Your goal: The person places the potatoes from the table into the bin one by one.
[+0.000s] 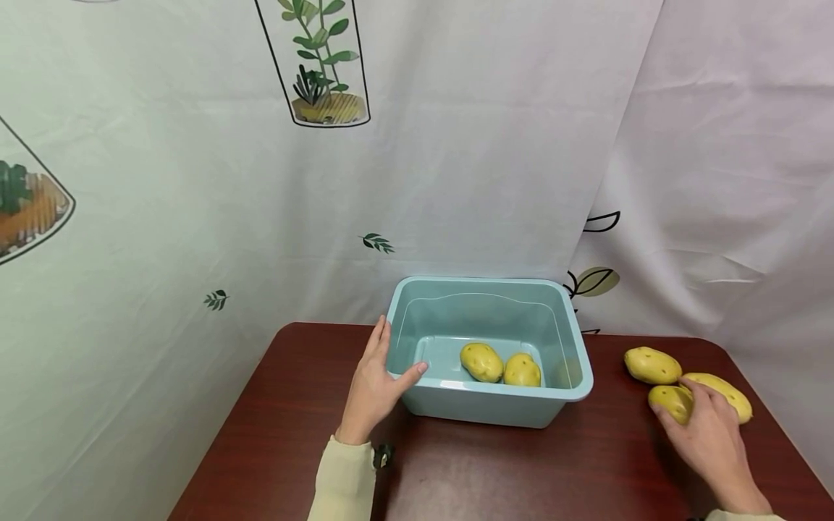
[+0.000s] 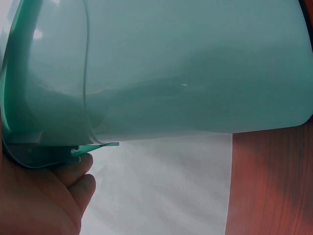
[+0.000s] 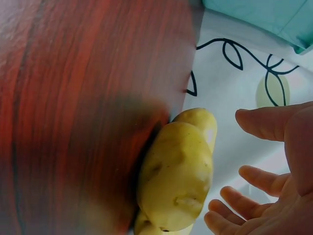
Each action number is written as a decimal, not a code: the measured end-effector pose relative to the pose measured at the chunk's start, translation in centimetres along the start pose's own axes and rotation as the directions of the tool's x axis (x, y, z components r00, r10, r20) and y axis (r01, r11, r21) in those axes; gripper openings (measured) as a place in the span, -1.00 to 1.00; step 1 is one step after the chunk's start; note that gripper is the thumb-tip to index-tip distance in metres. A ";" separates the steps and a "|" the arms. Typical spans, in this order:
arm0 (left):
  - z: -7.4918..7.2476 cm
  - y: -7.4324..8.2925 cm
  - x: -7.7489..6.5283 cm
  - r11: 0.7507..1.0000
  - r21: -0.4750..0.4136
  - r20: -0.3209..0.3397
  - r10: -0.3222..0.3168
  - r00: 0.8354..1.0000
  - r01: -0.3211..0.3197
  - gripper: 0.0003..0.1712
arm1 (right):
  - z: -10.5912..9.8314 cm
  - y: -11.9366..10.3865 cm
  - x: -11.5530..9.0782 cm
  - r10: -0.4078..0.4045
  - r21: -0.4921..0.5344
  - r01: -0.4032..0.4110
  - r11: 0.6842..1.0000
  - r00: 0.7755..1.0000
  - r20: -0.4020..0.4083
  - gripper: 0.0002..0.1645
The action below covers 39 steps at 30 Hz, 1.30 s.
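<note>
Nearest potato (image 1: pixel 668 403) probably firm, smooth, best spanned mid-body; right hand (image 1: pixel 712 439) spread beside it, ungripping, left hand (image 1: pixel 373 389) unclenched against plastic bin (image 1: pixel 469 407).

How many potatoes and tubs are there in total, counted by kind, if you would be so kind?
Tub: 1
Potatoes: 5 (2 in the tub, 3 outside it)
Total: 6
</note>
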<state>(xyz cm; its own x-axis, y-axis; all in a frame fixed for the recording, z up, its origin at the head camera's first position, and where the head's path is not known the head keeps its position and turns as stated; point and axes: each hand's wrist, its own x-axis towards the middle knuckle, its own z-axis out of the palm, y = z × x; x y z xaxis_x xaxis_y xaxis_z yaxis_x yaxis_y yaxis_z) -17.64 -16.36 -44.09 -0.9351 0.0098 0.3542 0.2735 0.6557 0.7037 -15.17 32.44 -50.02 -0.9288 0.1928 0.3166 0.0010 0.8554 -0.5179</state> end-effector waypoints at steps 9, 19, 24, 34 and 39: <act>-0.1 0.0 0.0 1.000 -0.004 0.003 0.001 1.000 -0.001 0.21 | 0.3 0.6 -0.1 0.011 -0.013 -0.011 1.000 0.999 0.036 -0.23; 0.0 0.0 0.0 1.000 0.002 0.003 0.000 1.000 0.000 0.20 | 0.4 1.3 0.0 0.023 -0.018 -0.022 1.000 0.998 0.052 -0.22; 0.0 0.1 0.0 1.000 0.001 0.002 0.004 1.000 -0.004 0.19 | 0.3 1.5 0.2 0.062 -0.029 -0.060 0.998 0.994 0.087 -0.20; -0.1 0.1 0.1 1.000 0.001 0.004 0.000 1.000 0.000 0.20 | 0.3 2.1 0.1 0.047 -0.030 -0.044 0.999 0.994 0.101 -0.19; 0.0 0.1 0.1 1.000 0.003 0.001 0.003 1.000 -0.003 0.20 | 0.6 2.3 0.0 0.018 -0.030 -0.016 0.999 0.997 0.076 -0.21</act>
<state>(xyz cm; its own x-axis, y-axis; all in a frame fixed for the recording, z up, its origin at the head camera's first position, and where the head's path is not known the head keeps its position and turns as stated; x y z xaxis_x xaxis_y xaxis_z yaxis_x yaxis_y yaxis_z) -17.66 -16.32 -43.98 -0.9345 0.0126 0.3558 0.2756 0.6581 0.7007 -15.42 34.16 -51.67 -0.9541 0.1714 0.2457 0.0273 0.8664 -0.4986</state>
